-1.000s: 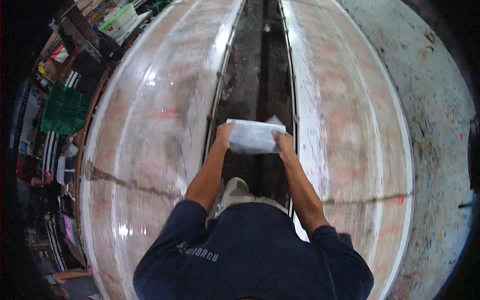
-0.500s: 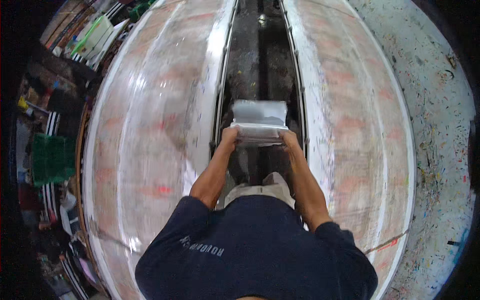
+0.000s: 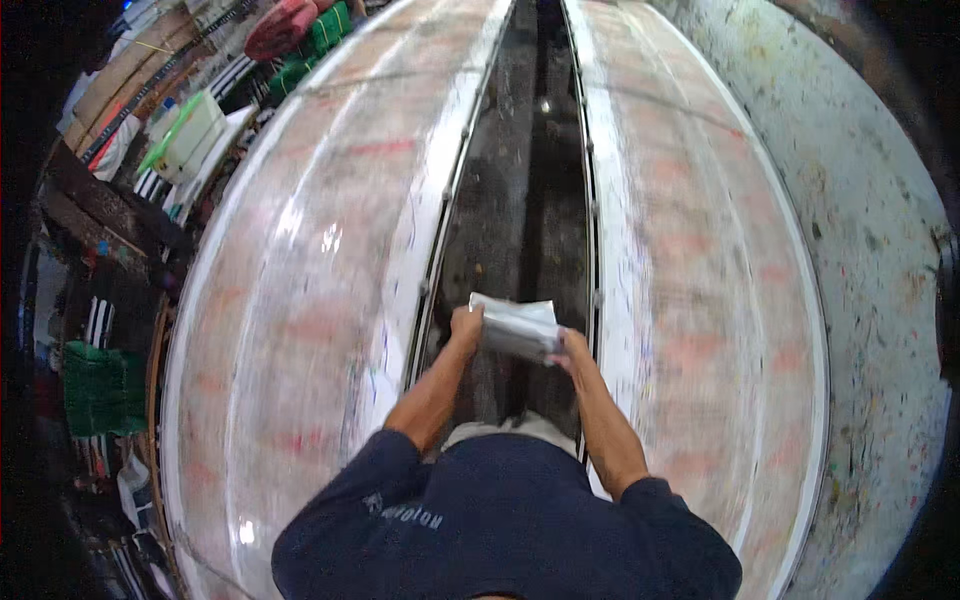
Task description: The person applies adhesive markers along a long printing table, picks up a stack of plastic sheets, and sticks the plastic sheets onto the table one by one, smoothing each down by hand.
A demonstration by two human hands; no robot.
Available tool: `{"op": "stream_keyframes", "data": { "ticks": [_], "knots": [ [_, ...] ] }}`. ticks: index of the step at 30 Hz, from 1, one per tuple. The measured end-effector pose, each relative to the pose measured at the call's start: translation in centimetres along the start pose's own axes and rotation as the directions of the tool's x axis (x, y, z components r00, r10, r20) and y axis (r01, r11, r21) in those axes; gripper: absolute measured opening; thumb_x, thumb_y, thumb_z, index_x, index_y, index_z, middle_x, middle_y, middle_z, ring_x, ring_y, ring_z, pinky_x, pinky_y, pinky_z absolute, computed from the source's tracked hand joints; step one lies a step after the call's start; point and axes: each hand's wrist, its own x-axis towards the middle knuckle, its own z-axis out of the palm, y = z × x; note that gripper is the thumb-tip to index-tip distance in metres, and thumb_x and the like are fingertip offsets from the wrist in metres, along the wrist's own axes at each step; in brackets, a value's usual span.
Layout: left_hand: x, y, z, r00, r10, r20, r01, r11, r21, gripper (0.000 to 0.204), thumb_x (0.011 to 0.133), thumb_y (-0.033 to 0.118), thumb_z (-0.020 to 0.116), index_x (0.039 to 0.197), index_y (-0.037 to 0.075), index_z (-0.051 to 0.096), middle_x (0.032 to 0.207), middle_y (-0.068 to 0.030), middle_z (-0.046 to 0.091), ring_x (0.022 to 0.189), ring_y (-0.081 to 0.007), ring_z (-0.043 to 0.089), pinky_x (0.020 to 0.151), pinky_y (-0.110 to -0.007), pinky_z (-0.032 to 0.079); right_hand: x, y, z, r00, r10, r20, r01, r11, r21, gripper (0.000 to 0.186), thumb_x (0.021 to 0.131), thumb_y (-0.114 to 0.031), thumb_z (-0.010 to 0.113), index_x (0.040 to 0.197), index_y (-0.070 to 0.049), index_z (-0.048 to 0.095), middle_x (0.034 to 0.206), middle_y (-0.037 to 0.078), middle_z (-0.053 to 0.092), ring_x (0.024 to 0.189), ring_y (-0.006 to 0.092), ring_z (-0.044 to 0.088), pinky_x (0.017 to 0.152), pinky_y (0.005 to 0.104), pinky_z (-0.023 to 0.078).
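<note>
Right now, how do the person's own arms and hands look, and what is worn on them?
Both forearms are bare from the elbow down. The left hand and the right hand wear no gloves. No watch or band shows at either wrist. The short sleeves belong to a dark navy top with small pale lettering on the left shoulder.

white packet [image 3: 517, 327], navy sleeves [image 3: 360, 490], green crate [image 3: 97, 388]

White packet [image 3: 515, 327]: a second ago a flat sheet spread wide between both hands; now bunched narrower and tilted, its right end lower. Left hand [image 3: 465, 325]: now gripping the packet's left end from the side. Right hand [image 3: 572, 347]: dropped lower, under the right end. Surroundings: green crates [image 3: 98, 388] slid down the left edge; white bin [image 3: 190, 130] come into view upper left.
</note>
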Motion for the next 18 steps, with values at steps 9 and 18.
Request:
{"op": "stream_keyframes", "data": {
  "ticks": [9, 18],
  "knots": [
    [20.4, 14.0, 5.6, 0.979, 0.146, 0.144, -0.174, 0.964, 0.200, 0.041, 0.089, 0.033, 0.069, 0.102, -0.006, 0.070, 0.087, -0.0137, 0.070, 0.081, -0.0233, 0.068, 0.071, -0.044, 0.052, 16.5, -19.9, 2.7, 0.911, -0.368, 0.185, 0.411, 0.842, -0.350, 0.043, 0.081, -0.013, 0.065, 0.120, 0.002, 0.062, 0.114, 0.009, 0.066, 0.105, 0.0237, 0.059, 0.088, 0.0404, 0.047],
    [40.5, 44.3, 10.7, 0.792, 0.505, 0.344, -0.330, 0.827, -0.455, 0.032, 0.089, 0.031, 0.068, 0.100, 0.001, 0.067, 0.082, -0.0071, 0.065, 0.079, -0.0206, 0.061, 0.074, -0.037, 0.050, 27.7, -48.6, 7.2, 0.714, -0.601, 0.359, 0.524, 0.799, 0.296, 0.057, 0.086, -0.010, 0.070, 0.137, 0.002, 0.048, 0.126, 0.010, 0.061, 0.119, 0.0232, 0.057, 0.106, 0.0382, 0.042]
  ]
}}
